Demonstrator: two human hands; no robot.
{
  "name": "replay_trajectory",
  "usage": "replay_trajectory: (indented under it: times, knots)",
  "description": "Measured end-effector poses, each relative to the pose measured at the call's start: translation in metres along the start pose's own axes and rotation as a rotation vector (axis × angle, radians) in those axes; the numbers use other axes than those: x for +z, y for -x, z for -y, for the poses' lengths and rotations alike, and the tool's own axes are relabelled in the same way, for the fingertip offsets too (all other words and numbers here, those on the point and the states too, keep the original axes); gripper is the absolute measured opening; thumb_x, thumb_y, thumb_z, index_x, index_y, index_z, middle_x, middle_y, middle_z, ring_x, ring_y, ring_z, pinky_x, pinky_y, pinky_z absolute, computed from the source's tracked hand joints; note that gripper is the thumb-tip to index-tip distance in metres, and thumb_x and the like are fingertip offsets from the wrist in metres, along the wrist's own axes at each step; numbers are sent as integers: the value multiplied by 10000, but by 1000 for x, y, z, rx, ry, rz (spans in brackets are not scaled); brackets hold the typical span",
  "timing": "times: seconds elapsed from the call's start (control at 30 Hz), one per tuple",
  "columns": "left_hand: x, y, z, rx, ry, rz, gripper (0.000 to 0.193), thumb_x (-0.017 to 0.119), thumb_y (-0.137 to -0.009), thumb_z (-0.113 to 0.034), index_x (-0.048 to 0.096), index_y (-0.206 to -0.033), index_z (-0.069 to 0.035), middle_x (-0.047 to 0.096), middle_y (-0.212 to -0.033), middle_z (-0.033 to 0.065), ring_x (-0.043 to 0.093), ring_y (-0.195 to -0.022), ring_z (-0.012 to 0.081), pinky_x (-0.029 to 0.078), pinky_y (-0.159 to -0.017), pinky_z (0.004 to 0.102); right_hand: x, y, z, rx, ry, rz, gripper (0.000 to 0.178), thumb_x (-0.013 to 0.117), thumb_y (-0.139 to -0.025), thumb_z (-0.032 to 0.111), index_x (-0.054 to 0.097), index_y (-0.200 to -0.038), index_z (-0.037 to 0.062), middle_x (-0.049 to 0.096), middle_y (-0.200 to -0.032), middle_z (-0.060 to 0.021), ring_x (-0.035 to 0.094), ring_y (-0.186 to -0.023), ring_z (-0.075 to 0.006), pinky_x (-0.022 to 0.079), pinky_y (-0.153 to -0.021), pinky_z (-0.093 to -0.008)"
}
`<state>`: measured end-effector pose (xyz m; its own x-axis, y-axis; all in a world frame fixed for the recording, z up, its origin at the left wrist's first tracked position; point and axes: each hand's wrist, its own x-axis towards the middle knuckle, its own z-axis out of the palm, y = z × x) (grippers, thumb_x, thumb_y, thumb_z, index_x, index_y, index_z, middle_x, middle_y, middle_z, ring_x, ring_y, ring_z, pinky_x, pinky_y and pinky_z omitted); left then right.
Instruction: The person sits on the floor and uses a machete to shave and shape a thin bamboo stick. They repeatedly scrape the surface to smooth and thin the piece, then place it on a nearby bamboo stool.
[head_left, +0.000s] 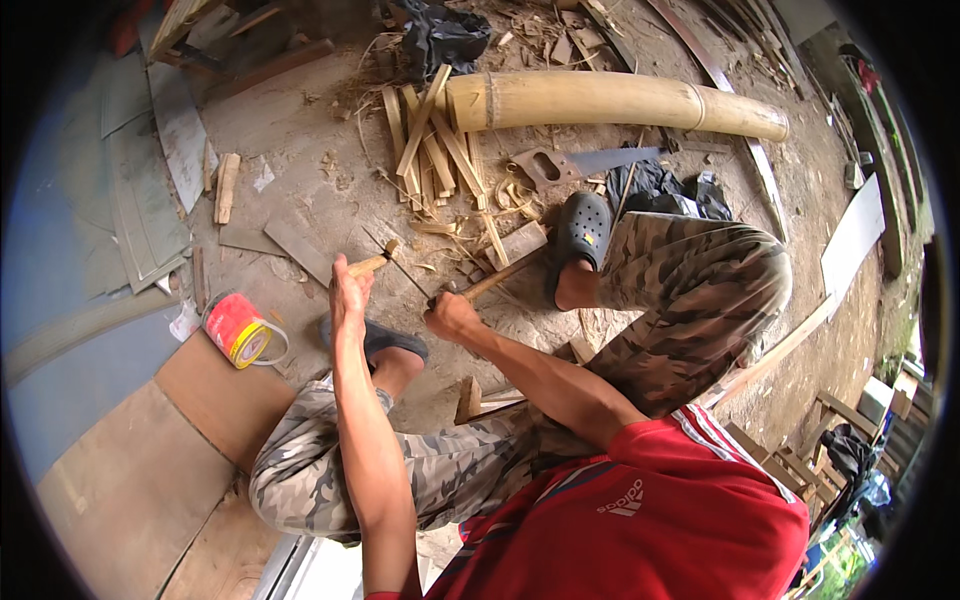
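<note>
My left hand (348, 295) is closed around a short pale piece of wood or bamboo (368, 266), with a knob-like end. A knife's thin dark blade (410, 278) runs from my right fist (453, 318) up to the left, crossing at that end. My right hand is wrapped round the knife; a long brown wooden stick (505, 277), which looks like its handle, sticks out of the fist up to the right. How stick and blade join is hidden by my fingers. Both hands are above the dirt floor, between my clogs (585, 228).
Split strips (440, 150) and curled shavings lie beyond my hands. A thick bamboo pole (610, 100) stretches across the back, with a handsaw (580, 165) and black plastic (660, 188) nearer me. At left are a red tin (230, 320), boards (140, 430) and a wood block (228, 188).
</note>
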<state>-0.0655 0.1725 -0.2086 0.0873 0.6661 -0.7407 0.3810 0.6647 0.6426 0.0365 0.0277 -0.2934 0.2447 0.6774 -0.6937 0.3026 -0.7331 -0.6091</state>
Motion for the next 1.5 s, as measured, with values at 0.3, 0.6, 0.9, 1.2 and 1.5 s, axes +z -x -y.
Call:
replay_trajectory:
  times: [0.3,0.6,0.9,1.2,1.5]
  knots:
    - [13,4,-8,-43,-59,158,1060,252,-900,-793,112,-1528,50,322,-1486,340,349,-1406,367,241,-1169,396,-5,-7,-17,54,-13,5,378,571,-833,280,673,-828,-84,680,-778,-267,693,-791,-416,555,-713,-467]
    - [2,7,-7,-77,99,135,1196,399,-786,-847,294,-1435,153,380,-1456,333,367,-1393,365,164,-1185,423,5,-9,-28,-154,183,-113,264,550,-824,171,692,-868,-48,686,-905,-285,694,-785,-427,576,-687,-453]
    - [-6,-9,8,-68,173,37,1112,356,-806,-837,444,-1353,127,538,-1307,328,439,-1333,367,197,-1172,419,-11,27,37,-296,17,-133,287,567,-843,233,630,-805,-45,643,-732,-284,669,-734,-441,546,-648,-515]
    - [-23,-3,19,-62,172,34,1135,275,-845,-828,227,-1472,117,433,-1401,362,385,-1384,383,186,-1183,418,7,-15,-12,-104,87,46,225,533,-832,161,683,-792,-2,691,-932,-270,696,-907,-397,570,-747,-449]
    - [-21,-9,24,-77,236,-32,1092,299,-872,-802,319,-1424,140,508,-1326,343,522,-1246,346,244,-1158,391,-2,24,36,-434,17,-130,282,574,-865,284,610,-808,11,659,-718,-246,668,-706,-441,552,-668,-500]
